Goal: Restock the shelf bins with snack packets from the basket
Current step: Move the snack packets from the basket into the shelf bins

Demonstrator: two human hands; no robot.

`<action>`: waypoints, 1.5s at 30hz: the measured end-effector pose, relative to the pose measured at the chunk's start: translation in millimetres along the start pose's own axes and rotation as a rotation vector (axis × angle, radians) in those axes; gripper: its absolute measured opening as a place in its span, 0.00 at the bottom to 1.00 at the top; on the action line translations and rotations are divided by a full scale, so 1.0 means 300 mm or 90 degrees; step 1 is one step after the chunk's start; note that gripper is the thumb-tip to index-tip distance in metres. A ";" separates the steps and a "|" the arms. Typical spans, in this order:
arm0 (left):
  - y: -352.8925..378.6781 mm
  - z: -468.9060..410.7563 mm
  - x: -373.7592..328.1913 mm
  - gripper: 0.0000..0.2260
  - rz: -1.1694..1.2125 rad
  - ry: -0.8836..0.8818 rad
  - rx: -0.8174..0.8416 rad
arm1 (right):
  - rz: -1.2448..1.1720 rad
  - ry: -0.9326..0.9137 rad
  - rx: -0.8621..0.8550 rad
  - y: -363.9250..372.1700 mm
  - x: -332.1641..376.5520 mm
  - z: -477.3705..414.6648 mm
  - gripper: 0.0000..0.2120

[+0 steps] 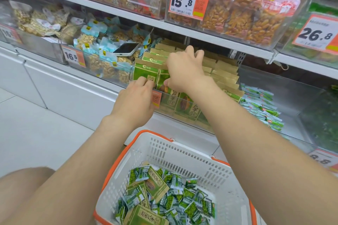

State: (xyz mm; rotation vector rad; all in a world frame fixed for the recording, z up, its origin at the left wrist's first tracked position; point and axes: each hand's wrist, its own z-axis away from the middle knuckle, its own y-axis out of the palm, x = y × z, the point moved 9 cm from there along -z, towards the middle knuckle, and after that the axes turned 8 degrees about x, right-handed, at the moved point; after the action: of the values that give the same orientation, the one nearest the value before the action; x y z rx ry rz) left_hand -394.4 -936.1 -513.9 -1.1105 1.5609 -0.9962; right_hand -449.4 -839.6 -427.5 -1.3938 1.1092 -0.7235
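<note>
A clear shelf bin on the lower shelf holds upright rows of green-and-kraft snack packets. My left hand pinches the front-left packet at the bin's front edge. My right hand reaches over the rows, its thumb and fingers gripping the packet beside it. Below, a white basket with orange handles holds several small green packets and a few of the larger kraft ones.
A phone lies on the nut packets in the bin to the left. A bin of small green packets stands to the right. Upper shelf bins carry price tags. My knee shows at lower left.
</note>
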 end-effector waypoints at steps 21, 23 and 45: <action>0.384 0.221 -0.089 0.09 -0.106 0.040 0.401 | -0.331 -0.115 0.349 0.812 0.125 0.456 0.15; 0.478 0.265 -0.090 0.05 -0.165 0.059 0.458 | -0.327 -0.131 0.460 0.964 0.148 0.536 0.15; 0.788 0.367 0.013 0.06 -0.136 0.045 0.740 | -0.394 -0.079 0.657 1.507 0.332 0.896 0.15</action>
State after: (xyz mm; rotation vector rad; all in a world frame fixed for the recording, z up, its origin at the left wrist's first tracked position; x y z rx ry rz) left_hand -334.1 -889.1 -763.2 -0.3947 0.6454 -1.7532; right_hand -263.6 -779.7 -926.2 -0.8188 0.0742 -1.3715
